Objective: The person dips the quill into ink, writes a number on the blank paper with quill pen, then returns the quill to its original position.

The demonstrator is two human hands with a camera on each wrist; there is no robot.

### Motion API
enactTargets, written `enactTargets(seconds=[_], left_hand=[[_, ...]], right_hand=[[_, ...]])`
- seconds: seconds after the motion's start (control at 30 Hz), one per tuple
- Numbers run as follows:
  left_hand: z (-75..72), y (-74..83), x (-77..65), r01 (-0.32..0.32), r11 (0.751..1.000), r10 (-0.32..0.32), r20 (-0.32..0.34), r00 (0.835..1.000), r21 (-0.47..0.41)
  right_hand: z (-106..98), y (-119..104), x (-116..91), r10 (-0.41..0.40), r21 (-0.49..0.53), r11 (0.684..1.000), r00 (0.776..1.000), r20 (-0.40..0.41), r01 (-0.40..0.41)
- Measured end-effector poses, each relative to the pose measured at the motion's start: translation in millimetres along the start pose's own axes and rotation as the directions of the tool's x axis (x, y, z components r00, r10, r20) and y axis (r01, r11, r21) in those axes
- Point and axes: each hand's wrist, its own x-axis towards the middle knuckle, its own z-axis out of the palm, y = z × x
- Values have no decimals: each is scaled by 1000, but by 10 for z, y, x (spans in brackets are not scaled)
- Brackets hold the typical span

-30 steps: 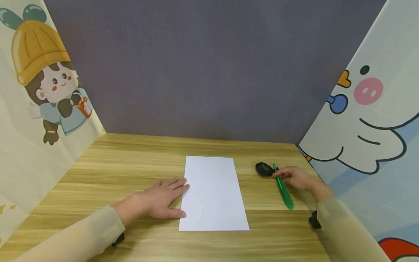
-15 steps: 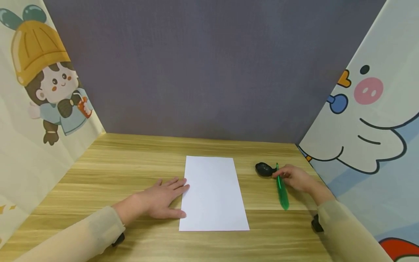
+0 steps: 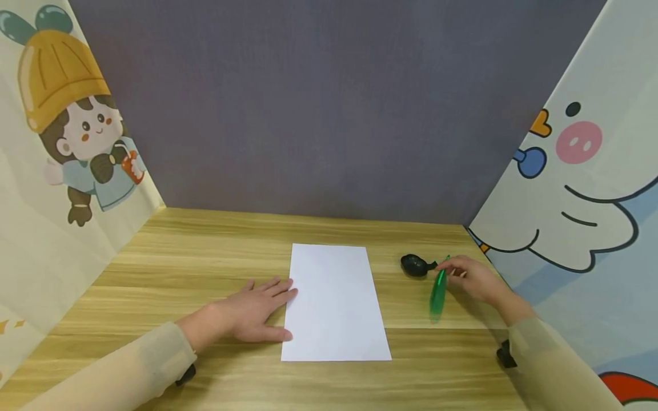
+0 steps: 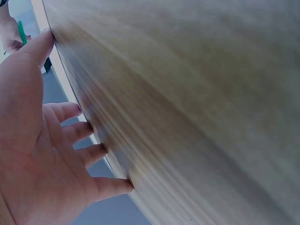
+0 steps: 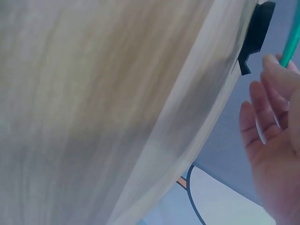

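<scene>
My left hand rests on the table with its fingers spread, and its fingertips and thumb lie on the left edge of a white sheet of paper. The left wrist view shows this palm side-on against the table. With thumb and forefinger my right hand pinches a slim green see-through item near its narrow upper end; its wider, rounded end hangs down, slightly blurred. A black oval object with a short thin neck lies on the table just left of the right hand.
The wood-grain table meets a dark grey back panel. Side panels with cartoon prints stand close on the left and right. The right hand is near the right panel.
My right hand has shifted slightly right and away from the black object. The green item's lower end has swung left. The left hand and paper have stayed in place.
</scene>
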Motion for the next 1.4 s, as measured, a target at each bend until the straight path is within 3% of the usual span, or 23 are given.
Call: enactTargets(seconds=[0.2, 0.63, 1.0, 1.4], left_hand=[[-4, -9, 5, -1, 1000, 1, 2, 1000, -1], [16, -25, 12, -4, 1000, 4, 1, 1000, -5], [7, -19, 11, -4, 1000, 4, -3, 1000, -9], [10, -35, 18, -7, 1000, 7, -6, 1000, -10]], right_hand=[[-35, -31, -51, 48, 9, 999, 997, -66, -47], [-43, -111, -71, 100, 82, 992, 990, -98, -92], [-54, -222, -28, 78, 170, 984, 984, -160, -51], [-57, -272, -8, 68, 414, 910, 982, -177, 11]])
